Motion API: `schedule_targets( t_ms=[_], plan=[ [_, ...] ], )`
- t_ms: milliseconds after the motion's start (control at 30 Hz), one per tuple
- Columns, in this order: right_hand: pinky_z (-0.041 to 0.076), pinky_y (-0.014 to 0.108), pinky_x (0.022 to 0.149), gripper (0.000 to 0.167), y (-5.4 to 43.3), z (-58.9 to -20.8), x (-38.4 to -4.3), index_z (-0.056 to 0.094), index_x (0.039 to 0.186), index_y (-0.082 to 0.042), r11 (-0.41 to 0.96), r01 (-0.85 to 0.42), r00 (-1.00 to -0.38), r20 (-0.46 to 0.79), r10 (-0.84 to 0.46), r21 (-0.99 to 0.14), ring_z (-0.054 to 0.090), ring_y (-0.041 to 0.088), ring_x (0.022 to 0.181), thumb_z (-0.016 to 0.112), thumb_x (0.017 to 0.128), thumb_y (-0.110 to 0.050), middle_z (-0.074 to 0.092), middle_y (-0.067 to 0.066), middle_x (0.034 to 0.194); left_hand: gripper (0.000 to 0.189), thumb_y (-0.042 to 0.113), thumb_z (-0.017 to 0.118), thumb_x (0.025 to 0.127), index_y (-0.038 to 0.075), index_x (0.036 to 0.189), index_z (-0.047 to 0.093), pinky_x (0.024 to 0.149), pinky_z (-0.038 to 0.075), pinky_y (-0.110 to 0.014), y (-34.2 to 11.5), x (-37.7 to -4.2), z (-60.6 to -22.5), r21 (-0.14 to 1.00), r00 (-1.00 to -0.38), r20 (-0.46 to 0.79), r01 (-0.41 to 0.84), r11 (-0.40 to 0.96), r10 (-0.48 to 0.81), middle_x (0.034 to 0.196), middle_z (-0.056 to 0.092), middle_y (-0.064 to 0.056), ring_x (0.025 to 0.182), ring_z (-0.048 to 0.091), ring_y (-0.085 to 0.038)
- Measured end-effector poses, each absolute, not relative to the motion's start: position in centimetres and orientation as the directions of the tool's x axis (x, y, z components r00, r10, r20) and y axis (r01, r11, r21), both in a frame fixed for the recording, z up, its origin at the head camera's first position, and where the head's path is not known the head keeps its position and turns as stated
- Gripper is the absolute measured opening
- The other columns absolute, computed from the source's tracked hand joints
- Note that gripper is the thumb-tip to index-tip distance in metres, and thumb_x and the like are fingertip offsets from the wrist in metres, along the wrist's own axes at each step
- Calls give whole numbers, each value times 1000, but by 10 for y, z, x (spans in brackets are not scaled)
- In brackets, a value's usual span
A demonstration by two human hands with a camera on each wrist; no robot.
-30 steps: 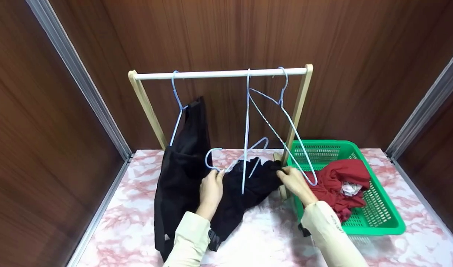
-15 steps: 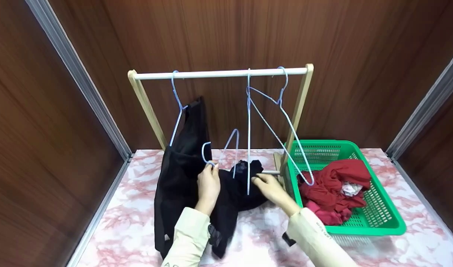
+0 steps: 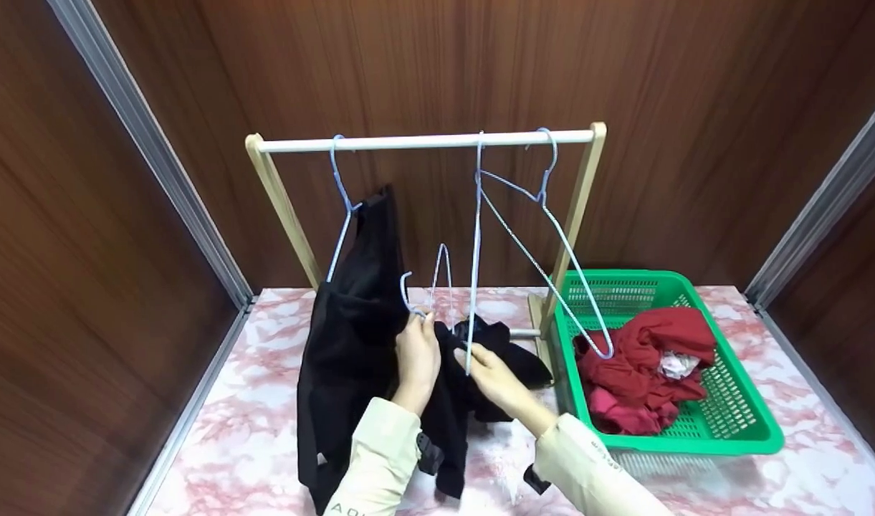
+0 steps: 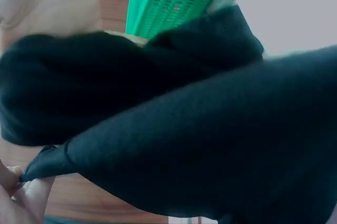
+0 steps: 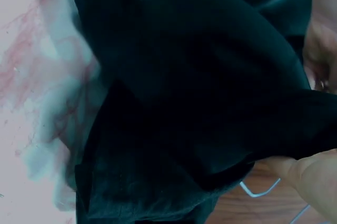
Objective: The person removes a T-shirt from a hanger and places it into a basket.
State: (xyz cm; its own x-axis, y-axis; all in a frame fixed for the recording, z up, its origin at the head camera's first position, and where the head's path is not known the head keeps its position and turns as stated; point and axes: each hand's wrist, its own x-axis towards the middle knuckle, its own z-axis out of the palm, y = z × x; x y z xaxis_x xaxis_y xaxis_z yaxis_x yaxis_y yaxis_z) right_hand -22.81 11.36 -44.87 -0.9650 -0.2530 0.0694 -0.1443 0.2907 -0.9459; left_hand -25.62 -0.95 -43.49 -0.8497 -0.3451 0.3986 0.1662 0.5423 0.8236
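Note:
In the head view my left hand (image 3: pixel 417 355) pinches the neck of a pale blue wire clothes hanger (image 3: pixel 406 292), whose hook points up. Black cloth (image 3: pixel 450 430) hangs beneath that hand; its full shape is hidden in folds. My right hand (image 3: pixel 496 380) grips a bunched part of the same black garment just to the right, behind a hanging hanger. The left wrist view shows fingertips (image 4: pixel 15 179) pinching a narrow end of the black cloth (image 4: pixel 200 124). In the right wrist view a thumb (image 5: pixel 303 174) lies under a fold of the black garment (image 5: pixel 174 76).
A white-barred wooden rack (image 3: pixel 423 141) carries a black garment (image 3: pixel 351 358) on a hanger at left and two bare wire hangers (image 3: pixel 579 276) at right. A green basket (image 3: pixel 756 401) with red clothes (image 3: pixel 645 358) stands beside it. Wooden panels enclose the marbled table (image 3: pixel 229 430).
My right hand has moved left, from beside the basket to close to my left hand, drawing the black cloth along. The held hanger has turned, its arm now pointing more upright.

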Motion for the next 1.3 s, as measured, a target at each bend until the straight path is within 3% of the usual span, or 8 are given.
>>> schedule_targets(
  t_ms=[233, 367, 467, 700, 833, 1033, 1167, 1300],
  plan=[
    [29, 56, 112, 55, 107, -457, -217, 37, 136, 15, 323, -231, -941, 127, -314, -918, 39, 45, 133, 41, 101, -27, 39, 34, 142, 16, 11, 53, 95, 3, 99, 66, 77, 50, -47, -9, -256, -437, 876, -879, 324, 140, 462, -349, 96, 71, -17, 90, 66, -35],
    [35, 56, 107, 31, 107, -464, -219, 58, 111, 8, 330, -300, -935, 207, -289, -895, 43, 46, 129, 46, 99, -18, 44, 32, 137, 18, 11, 51, 96, 2, 102, 65, 81, 50, -46, -10, -256, -439, 897, -881, 307, 141, 419, -361, 102, 70, -17, 95, 67, -33],
    [40, 55, 101, 18, 108, -467, -222, 58, 85, 3, 341, -362, -919, 271, -287, -867, 43, 48, 128, 56, 94, -13, 46, 33, 134, 18, 10, 51, 96, 0, 101, 65, 81, 50, -46, -10, -255, -439, 903, -874, 318, 161, 398, -367, 102, 70, -18, 94, 66, -33],
    [41, 38, 93, 21, 110, -468, -224, 57, 75, 4, 348, -296, -942, 212, -260, -889, 49, 42, 119, 67, 85, -10, 50, 31, 128, 18, 9, 52, 96, -2, 101, 65, 86, 49, -45, -6, -254, -439, 918, -857, 319, 174, 355, -404, 105, 69, -18, 97, 65, -33],
    [44, 41, 92, 27, 109, -469, -223, 59, 85, 7, 403, -267, -961, 213, -175, -875, 50, 41, 114, 76, 78, -13, 52, 29, 121, 18, 10, 52, 96, -3, 99, 64, 85, 49, -45, -3, -253, -438, 935, -863, 278, 143, 324, -421, 102, 69, -20, 95, 65, -33],
    [38, 56, 103, 89, 111, -475, -225, 38, 129, 9, 498, -66, -997, 76, 0, -865, 39, 51, 123, 85, 66, -34, 37, 38, 130, 21, 11, 50, 97, -5, 102, 63, 86, 49, -47, 0, -251, -435, 945, -869, 262, 143, 295, -420, 103, 68, -23, 97, 64, -36],
    [31, 56, 111, 118, 120, -479, -228, 8, 147, 9, 441, 53, -991, -102, -89, -896, 30, 52, 134, 81, 70, -44, 25, 43, 143, 23, 9, 49, 97, -7, 106, 62, 88, 48, -47, 3, -248, -435, 943, -868, 281, 171, 285, -410, 106, 68, -24, 102, 64, -37],
    [28, 53, 113, 116, 127, -480, -228, 0, 149, 5, 374, 91, -968, -170, -185, -923, 33, 46, 136, 77, 75, -40, 29, 39, 145, 23, 10, 49, 97, -9, 92, 61, 74, 48, -45, 5, -248, -436, 941, -876, 271, 154, 300, -400, 83, 65, -22, 78, 60, -31]
  ],
)
